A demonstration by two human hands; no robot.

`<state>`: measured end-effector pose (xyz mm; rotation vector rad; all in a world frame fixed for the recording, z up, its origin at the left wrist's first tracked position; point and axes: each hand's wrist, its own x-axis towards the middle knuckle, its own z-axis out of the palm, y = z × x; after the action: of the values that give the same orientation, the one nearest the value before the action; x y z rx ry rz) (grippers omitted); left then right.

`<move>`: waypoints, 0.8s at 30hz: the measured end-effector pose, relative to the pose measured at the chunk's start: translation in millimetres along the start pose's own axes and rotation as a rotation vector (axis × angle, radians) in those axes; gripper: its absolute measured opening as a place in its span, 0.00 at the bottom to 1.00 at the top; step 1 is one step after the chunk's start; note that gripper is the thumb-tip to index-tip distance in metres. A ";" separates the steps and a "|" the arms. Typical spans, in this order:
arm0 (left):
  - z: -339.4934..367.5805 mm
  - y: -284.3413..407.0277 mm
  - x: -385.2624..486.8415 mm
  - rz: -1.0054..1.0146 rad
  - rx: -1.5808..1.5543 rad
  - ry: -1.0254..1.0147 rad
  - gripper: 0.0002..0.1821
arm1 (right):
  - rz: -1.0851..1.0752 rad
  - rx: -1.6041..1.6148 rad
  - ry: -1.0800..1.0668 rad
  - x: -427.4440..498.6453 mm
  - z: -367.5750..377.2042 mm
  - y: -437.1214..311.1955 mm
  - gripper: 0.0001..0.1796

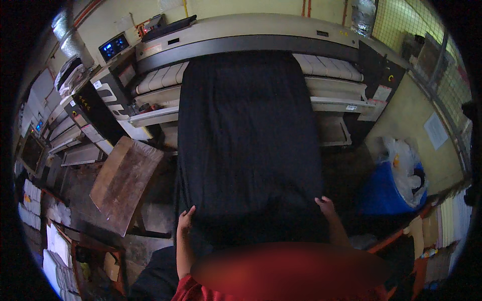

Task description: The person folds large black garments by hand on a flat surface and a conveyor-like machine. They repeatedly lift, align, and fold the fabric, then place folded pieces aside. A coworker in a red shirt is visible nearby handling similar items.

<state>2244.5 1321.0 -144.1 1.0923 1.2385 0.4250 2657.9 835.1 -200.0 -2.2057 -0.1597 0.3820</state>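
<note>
A wide black cloth (248, 135) stretches from the flatwork ironer (244, 30) down towards me. Its far end disappears under the dark bar of the machine. My left hand (186, 220) pinches the cloth's left edge, thumb on top. On the opposite edge, my right hand (325, 206) holds the fabric between thumb and fingers. Between my hands the cloth is taut with faint lengthwise creases, and its near part falls into shadow. Pale feed belts (162, 78) show on both sides of it.
To the left stands a tilted wooden board table (126, 180). A lit control panel (114, 47) sits at the machine's left end. At the right is a blue drum (391, 192) with clear plastic in it. Folded linens (452, 218) are stacked on shelving at the right.
</note>
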 end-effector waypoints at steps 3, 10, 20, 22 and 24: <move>7.8 13.6 6.1 -0.043 -0.021 -0.104 0.35 | -0.117 0.123 0.189 13.8 29.6 -5.1 0.30; 12.0 -9.6 12.3 0.130 0.242 -0.007 0.38 | -0.135 0.030 -0.014 -8.8 48.8 -48.1 0.36; 8.0 -70.6 37.1 -0.094 0.062 -0.153 0.25 | 0.281 0.424 -0.225 -28.0 46.9 -67.9 0.29; 3.2 -89.8 35.9 -0.037 -0.021 -0.216 0.23 | 0.307 0.585 -0.320 -38.4 42.6 -60.2 0.27; -7.8 -110.0 35.3 0.199 0.330 -0.329 0.19 | 0.300 0.767 -0.373 -44.9 34.0 -52.7 0.27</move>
<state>2218.4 1300.6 -255.1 1.5087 0.9289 0.1801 2605.4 881.9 -168.4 -1.3837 0.1102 0.8613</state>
